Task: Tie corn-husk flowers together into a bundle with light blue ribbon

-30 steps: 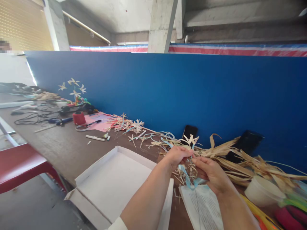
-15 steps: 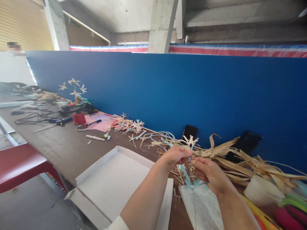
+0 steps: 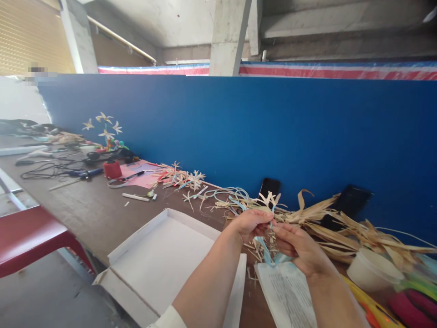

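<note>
Between both hands stands a small cream flower (image 3: pixel 269 199) that looks made of dried husk, its stem wrapped in light blue strip. My left hand (image 3: pixel 254 222) pinches the stem just under the petals. Lower on the same stem, the thumb and fingers of my right hand (image 3: pixel 290 239) close on the blue wrapping. Beneath the hands lie a loose light blue strip (image 3: pixel 264 250), husk scraps and a printed paper sheet (image 3: pixel 287 291). An open white box lid (image 3: pixel 164 259) is left of my left forearm.
Dried husks (image 3: pixel 351 237), a white plastic cup (image 3: pixel 373 269) and two dark phones lie to the right. Finished flowers (image 3: pixel 194 178), pink paper, a red thread spool (image 3: pixel 112 169) and a glue gun with its cord are at left. A blue partition (image 3: pixel 218 127) backs the table.
My hands stay at the flower stem with only slight shifts of the fingers. The right fingers sit a little apart from the left, showing more of the blue-wrapped stem.
</note>
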A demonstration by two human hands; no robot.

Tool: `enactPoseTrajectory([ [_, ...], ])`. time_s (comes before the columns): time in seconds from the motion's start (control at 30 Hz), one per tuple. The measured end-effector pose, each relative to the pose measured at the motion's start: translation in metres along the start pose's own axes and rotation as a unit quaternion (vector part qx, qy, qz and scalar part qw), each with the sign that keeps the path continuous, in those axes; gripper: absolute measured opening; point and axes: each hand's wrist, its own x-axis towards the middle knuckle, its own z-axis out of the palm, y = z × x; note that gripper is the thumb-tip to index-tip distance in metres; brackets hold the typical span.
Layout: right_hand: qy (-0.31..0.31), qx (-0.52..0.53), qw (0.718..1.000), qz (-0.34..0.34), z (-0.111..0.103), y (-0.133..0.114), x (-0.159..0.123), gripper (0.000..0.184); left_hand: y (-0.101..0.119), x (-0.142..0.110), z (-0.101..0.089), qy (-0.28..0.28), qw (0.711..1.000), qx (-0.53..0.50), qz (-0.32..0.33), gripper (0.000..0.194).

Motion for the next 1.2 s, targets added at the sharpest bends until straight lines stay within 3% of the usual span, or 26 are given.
enactPoseTrajectory([
  [0.2,0.026,-0.015,0.999,-0.02,-0.002,0.002,0.001,0.022,-0.002,0.001,0.002,0.005,1.0,0.002,0.008,0.043],
  [0.37,0.097,-0.023,0.994,-0.046,0.001,0.004,0.006,0.027,-0.007,0.004,0.003,0.083,0.993,0.047,0.063,0.045],
  [0.63,0.228,-0.037,0.967,-0.109,0.002,0.002,0.007,0.027,-0.01,0.006,0.003,0.154,0.982,0.094,0.062,0.043],
  [0.87,0.302,-0.15,0.932,-0.13,-0.005,0.008,0.011,0.03,-0.01,0.006,0.008,0.14,0.976,0.143,0.086,0.04],
  [1.03,0.334,-0.253,0.893,-0.161,-0.012,0.01,0.012,0.036,-0.013,0.007,0.011,0.11,0.985,0.114,0.072,0.043],
  [1.2,0.344,-0.313,0.87,-0.167,-0.014,0.011,0.012,0.037,-0.017,0.01,0.01,0.115,0.988,0.078,0.068,0.046],
])
